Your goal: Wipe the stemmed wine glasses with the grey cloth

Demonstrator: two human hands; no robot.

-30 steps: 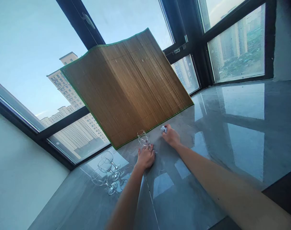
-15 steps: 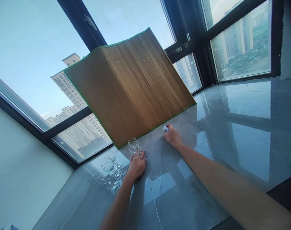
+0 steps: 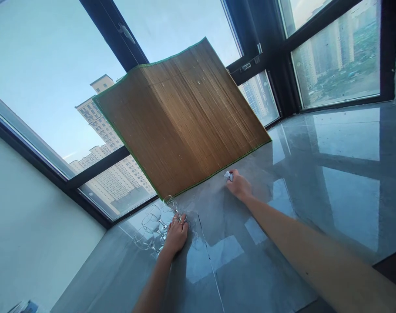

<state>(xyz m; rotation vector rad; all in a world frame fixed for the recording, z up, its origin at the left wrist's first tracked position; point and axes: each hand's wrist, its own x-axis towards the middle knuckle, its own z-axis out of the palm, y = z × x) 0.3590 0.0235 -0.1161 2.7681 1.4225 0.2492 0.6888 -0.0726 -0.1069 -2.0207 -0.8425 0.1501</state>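
Observation:
My left hand (image 3: 177, 234) is closed around the stem and foot of a clear wine glass (image 3: 170, 204) that stands on the grey tiled ledge. Just left of it is a cluster of several more wine glasses (image 3: 142, 238), their feet partly hidden by my hand and forearm. Farther right, my right hand (image 3: 239, 186) pinches a small crumpled white wad (image 3: 228, 175), perhaps tissue or cloth, just above or on the ledge. Beyond both hands a brown bamboo mat (image 3: 188, 126) with green edging leans upright against the window.
The glossy grey ledge (image 3: 315, 208) reflects the windows and runs to a dark edge at lower right. Dark window frames (image 3: 283, 82) stand behind, with a pale wall (image 3: 31, 226) at left. Part of an unclear object (image 3: 25, 307) shows at lower left.
My left hand has moved left with its wine glass, bringing it beside the other glasses. My right hand still holds the white wad in about the same place. The view has shifted slightly.

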